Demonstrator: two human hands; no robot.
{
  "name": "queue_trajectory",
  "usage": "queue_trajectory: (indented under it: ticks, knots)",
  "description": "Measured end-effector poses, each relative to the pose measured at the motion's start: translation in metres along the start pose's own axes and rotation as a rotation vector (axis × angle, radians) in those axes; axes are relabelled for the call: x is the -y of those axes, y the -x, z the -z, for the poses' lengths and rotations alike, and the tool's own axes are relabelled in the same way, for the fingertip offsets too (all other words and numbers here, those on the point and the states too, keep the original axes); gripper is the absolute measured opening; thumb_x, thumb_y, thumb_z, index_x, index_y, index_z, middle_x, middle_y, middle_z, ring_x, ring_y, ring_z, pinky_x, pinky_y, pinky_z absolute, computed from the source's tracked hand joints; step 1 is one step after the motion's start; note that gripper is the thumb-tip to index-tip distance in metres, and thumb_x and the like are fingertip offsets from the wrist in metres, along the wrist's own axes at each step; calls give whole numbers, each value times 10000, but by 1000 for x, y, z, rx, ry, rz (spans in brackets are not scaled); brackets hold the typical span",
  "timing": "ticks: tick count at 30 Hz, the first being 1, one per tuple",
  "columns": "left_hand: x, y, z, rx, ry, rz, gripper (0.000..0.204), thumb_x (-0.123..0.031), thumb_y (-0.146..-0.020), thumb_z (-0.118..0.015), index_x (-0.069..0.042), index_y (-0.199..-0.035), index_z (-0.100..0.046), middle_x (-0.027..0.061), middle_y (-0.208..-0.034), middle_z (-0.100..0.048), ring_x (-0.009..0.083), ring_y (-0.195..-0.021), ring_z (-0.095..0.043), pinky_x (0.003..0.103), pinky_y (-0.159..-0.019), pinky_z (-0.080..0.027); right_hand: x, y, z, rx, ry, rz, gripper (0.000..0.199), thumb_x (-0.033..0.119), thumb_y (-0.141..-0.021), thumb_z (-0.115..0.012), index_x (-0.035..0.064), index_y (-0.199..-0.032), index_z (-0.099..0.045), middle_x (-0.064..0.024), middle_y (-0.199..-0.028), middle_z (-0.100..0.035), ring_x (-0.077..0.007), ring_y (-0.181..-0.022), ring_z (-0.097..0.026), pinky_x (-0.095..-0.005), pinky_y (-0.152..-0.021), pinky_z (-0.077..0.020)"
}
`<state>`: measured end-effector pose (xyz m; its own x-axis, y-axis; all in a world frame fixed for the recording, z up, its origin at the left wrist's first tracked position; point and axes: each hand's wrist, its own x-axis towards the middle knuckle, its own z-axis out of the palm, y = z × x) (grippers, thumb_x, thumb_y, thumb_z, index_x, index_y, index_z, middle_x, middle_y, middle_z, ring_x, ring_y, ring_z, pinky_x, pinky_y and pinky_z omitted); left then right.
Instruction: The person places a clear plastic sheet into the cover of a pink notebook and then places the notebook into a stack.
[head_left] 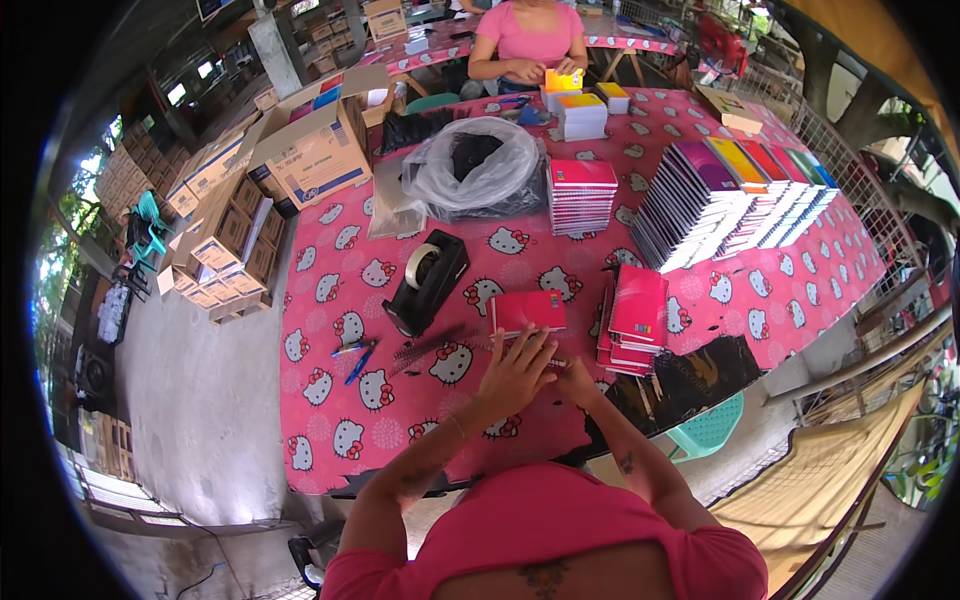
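A small red notebook (527,307) lies in front of me on the pink patterned tablecloth. My left hand (515,372) rests flat with its fingers stretched over the notebook's near part. Just to the right, my right hand (576,382) is closed at the near right edge; what its fingers pinch is hidden. Black binding coils (432,348) lie loose to the left of the notebook. Right of my hands is a loose pile of red notebooks (637,310).
A black tape dispenser (428,282), blue pens (361,364) and a clear plastic bag (475,170) sit leftward. Beyond stand a red notebook stack (582,195) and multicoloured notebook rows (735,200). Across the table, a person (530,45) handles yellow-covered pads. Cardboard boxes (312,150) stand at left.
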<state>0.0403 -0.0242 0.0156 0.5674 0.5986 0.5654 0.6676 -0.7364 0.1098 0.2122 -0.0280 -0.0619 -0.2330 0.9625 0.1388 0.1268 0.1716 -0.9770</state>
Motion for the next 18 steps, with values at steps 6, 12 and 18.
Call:
queue_trajectory:
  ticks: [6, 12, 18]
  knots:
    - [22, 14, -21, 58, 155, 22, 257, -256, -887, -678, -122, -1097, -618, 37, -1058, -625, 225, -1028, -616, 591, -1144, -245, 30, -1, 4, -73, 334, 70, 372, 3, -801, -668, 27, -1173, -666, -109, -1053, -700, -199, -937, -692, -312, -809, -530]
    - [13, 18, -10, -12, 200, 38, 243, -220, -869, -690, -134, -1085, -619, 30, -1005, -626, 230, -976, -621, 534, -1105, -317, 79, 24, 31, -24, 130, -268, 353, -12, -829, -647, 29, -1179, -668, -109, -1099, -680, -161, -890, -682, -297, -781, -544]
    - [10, 20, -11, -38, 227, -22, 241, -228, -857, -704, -137, -1066, -625, 25, -973, -629, 230, -943, -623, 465, -974, -437, 53, 25, 42, -25, 74, -69, 232, -30, -816, -644, 8, -1035, -711, -76, -898, -710, -126, -764, -671, -263, -677, -539]
